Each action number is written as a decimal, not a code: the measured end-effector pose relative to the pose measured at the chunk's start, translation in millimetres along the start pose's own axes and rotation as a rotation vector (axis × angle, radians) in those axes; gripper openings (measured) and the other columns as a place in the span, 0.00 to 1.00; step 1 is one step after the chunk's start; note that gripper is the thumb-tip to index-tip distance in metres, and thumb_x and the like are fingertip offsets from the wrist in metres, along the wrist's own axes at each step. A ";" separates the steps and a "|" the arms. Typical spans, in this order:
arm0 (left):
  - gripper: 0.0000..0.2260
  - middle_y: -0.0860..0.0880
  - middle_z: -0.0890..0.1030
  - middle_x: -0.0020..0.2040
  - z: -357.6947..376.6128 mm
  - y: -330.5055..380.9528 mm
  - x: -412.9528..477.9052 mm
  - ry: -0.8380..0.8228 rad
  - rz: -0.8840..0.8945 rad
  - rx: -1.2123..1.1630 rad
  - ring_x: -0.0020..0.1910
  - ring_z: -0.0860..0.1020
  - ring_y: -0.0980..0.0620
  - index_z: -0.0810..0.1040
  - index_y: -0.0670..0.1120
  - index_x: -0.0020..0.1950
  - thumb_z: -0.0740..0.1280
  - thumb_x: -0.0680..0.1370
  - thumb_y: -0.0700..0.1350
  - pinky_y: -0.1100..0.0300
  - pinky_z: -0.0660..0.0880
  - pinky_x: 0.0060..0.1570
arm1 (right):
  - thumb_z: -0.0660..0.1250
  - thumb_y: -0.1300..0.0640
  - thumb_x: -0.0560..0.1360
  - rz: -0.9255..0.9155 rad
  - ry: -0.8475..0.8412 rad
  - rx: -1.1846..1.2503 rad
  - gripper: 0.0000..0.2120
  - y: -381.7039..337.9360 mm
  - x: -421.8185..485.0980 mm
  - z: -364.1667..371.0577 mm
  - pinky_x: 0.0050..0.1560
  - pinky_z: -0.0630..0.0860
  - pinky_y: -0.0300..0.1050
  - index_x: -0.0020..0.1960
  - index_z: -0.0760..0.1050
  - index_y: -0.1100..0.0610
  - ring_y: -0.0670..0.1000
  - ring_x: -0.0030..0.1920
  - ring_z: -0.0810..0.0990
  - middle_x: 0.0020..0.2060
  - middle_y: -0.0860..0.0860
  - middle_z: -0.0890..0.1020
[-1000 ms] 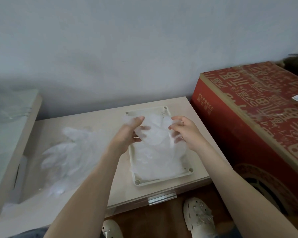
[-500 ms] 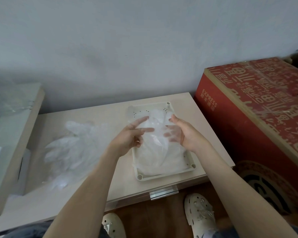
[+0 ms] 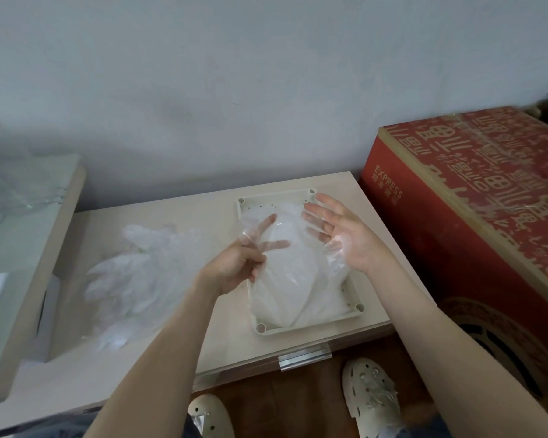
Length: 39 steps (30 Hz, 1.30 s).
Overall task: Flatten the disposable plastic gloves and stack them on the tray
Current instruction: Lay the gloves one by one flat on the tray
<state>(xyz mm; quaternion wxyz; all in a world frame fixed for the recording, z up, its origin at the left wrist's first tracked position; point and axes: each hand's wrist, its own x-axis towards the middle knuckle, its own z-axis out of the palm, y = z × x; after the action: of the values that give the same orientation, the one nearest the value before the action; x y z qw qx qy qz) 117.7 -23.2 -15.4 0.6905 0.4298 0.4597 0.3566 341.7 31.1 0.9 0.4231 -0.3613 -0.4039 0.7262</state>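
Note:
A cream rectangular tray [image 3: 310,329] lies on the low table with a stack of flattened clear gloves [image 3: 295,295] in it. Above the tray a clear plastic glove [image 3: 287,229] is spread between my hands. My left hand [image 3: 238,267] has its index and middle fingers straight under the film, while its other fingers curl at the glove's edge. My right hand [image 3: 339,235] is spread wide, palm turned left, and the film clings to its fingers and palm. A loose pile of crumpled gloves [image 3: 133,279] sits left of the tray.
A large red cardboard box [image 3: 475,197] stands close to the table's right side. A raised pale shelf [image 3: 19,248] with clear plastic on it borders the left. The wall runs behind the beige table [image 3: 203,216]. My feet in pale shoes are below the front edge.
Both hands pinched the glove over the tray a second ago. They have since spread apart, the right hand has opened flat, and the glove is stretched wider between them.

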 end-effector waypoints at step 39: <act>0.20 0.59 0.77 0.47 -3.9 8.9 60.7 0.421 0.090 0.972 0.53 0.72 0.58 0.72 0.63 0.66 0.58 0.80 0.42 0.59 0.55 0.53 | 0.65 0.64 0.75 -0.097 0.285 -0.809 0.16 25.0 24.4 -9.3 0.59 0.69 0.35 0.60 0.76 0.52 0.42 0.65 0.73 0.59 0.43 0.77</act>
<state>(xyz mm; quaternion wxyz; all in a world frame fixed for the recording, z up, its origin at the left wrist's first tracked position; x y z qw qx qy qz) 132.8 35.1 -27.9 0.2886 0.6387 0.6817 0.2100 332.4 47.9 -29.8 0.3326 -0.5754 -0.6100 0.4315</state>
